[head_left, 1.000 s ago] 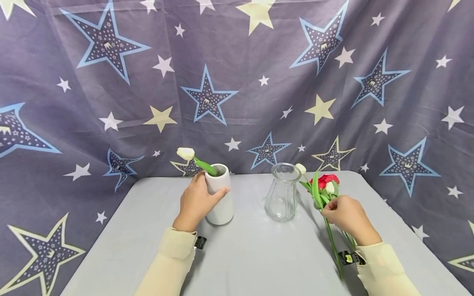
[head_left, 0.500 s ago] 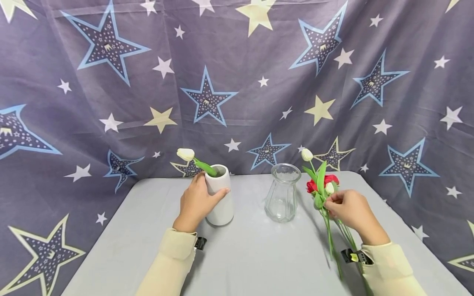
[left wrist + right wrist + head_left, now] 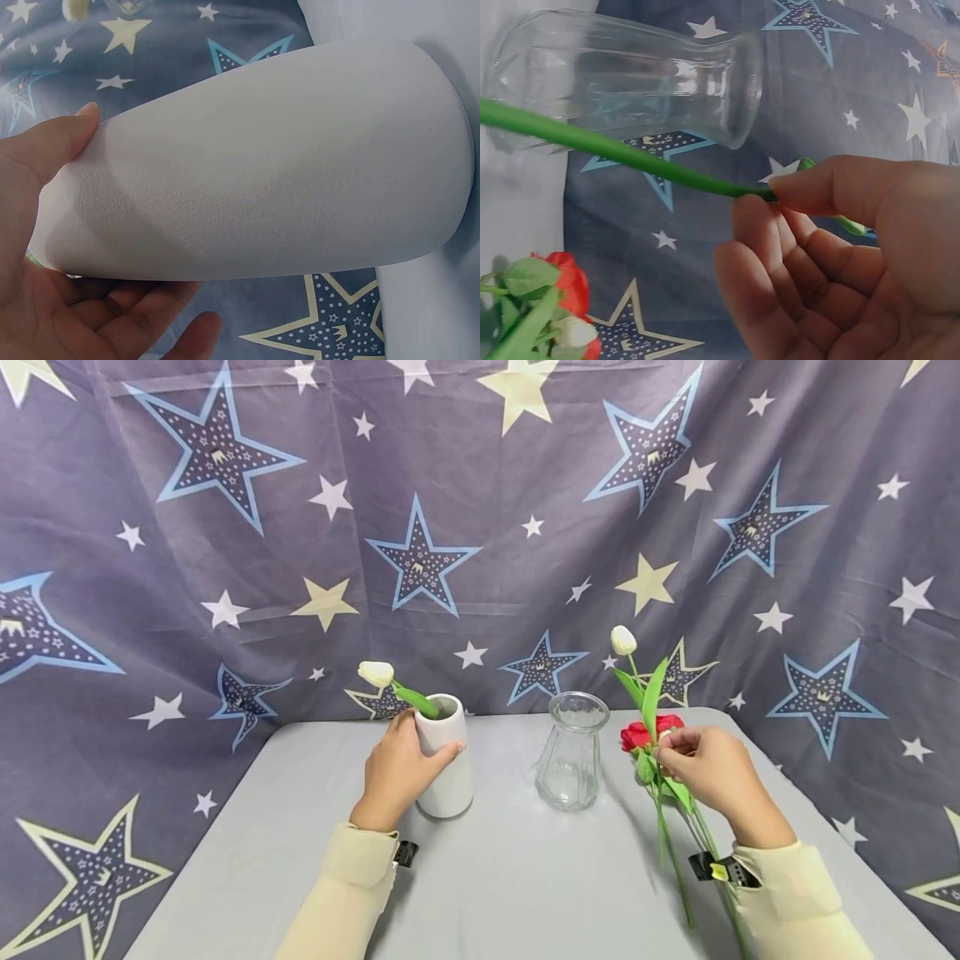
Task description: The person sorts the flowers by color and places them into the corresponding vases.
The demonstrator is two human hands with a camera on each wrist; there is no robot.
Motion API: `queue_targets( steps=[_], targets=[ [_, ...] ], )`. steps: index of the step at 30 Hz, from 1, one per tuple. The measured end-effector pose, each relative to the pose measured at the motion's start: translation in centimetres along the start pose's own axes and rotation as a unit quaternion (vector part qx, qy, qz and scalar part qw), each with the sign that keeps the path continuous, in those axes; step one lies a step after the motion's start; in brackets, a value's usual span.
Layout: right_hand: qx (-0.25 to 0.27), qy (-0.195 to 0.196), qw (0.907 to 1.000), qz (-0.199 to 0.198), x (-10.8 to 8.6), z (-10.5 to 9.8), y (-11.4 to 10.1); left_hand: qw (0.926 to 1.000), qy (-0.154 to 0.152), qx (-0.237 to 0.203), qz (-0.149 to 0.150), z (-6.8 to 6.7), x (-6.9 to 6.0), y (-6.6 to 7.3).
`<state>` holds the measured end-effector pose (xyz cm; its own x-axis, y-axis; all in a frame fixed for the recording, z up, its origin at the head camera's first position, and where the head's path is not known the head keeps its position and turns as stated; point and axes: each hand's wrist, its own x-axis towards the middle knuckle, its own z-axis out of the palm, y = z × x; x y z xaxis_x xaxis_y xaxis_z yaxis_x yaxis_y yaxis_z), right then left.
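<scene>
Right fingers (image 3: pixel 754 225): the thumb and one fingertip of the right hand (image 3: pixel 708 772) pinch a green stem; the others bend beside them.
Left fingers (image 3: pixel 142 319): curled round one side of the white vase (image 3: pixel 448 768), thumb on the opposite side; the left hand (image 3: pixel 401 768) grips it near the rim.
Clock: I take the table's middle as hub, the starry backdrop (image 3: pixel 480 527) as twelve.
White vase: upright at eleven, its base on the grey table (image 3: pixel 510 877).
Held white tulip (image 3: pixel 622 641): at two, bloom raised above the table's far edge, against the backdrop.
Glass vase (image 3: pixel 570 760): upright at one, touched by neither hand.
Red flowers (image 3: pixel 637 737): lying at two, near the far edge, their stems (image 3: pixel 731 918) trailing toward five, past the right sleeve (image 3: pixel 795 893).
Room: grey cloth stretches between the vases and widens toward six, between the sleeves; a slimmer gap parts glass vase from flowers.
Count: two vases; two white tulips, one held and one leaning from the white vase toward ten (image 3: pixel 376 674); one small white bloom (image 3: pixel 574 330) beside the red; how many red flowers, I can't tell.
</scene>
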<state>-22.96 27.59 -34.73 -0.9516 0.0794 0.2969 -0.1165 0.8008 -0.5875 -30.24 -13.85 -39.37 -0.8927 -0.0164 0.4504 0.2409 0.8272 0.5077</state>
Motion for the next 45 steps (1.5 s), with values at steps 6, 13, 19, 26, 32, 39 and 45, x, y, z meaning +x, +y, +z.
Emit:
queue_targets(
  steps=[6, 13, 19, 26, 32, 39, 45],
  targets=[
    [0.011, 0.025, 0.9993, -0.024, 0.4, -0.5, -1.1, 1.0, 0.001, -0.002, 0.001, 0.0, 0.0, 0.0],
    [0.019, 0.064, 0.9975, -0.024, 0.9, -0.8, -2.5, 1.0, -0.002, -0.001, -0.001, 0.0, 0.0, 0.0],
    [0.033, 0.09, 0.9946, -0.039, 1.2, -1.0, -3.5, 1.0, 0.0, 0.0, 0.001, 0.0, 0.0, 0.0],
    [0.041, 0.126, 0.9896, -0.055, 1.8, -1.1, -4.8, 1.0, 0.001, 0.002, 0.004, 0.0, 0.0, -0.1],
    [0.055, 0.14, 0.9866, -0.063, 2.3, -0.9, -6.1, 1.0, -0.004, 0.001, -0.002, -0.1, -0.1, 0.0],
    [0.072, 0.159, 0.9812, -0.081, 2.9, -0.8, -7.2, 1.0, -0.002, -0.002, 0.001, -0.1, -0.1, 0.0],
    [0.095, 0.169, 0.9771, -0.087, 3.4, -0.7, -7.7, 1.0, -0.003, 0.0, 0.0, -0.1, 0.0, 0.1]
  ],
)
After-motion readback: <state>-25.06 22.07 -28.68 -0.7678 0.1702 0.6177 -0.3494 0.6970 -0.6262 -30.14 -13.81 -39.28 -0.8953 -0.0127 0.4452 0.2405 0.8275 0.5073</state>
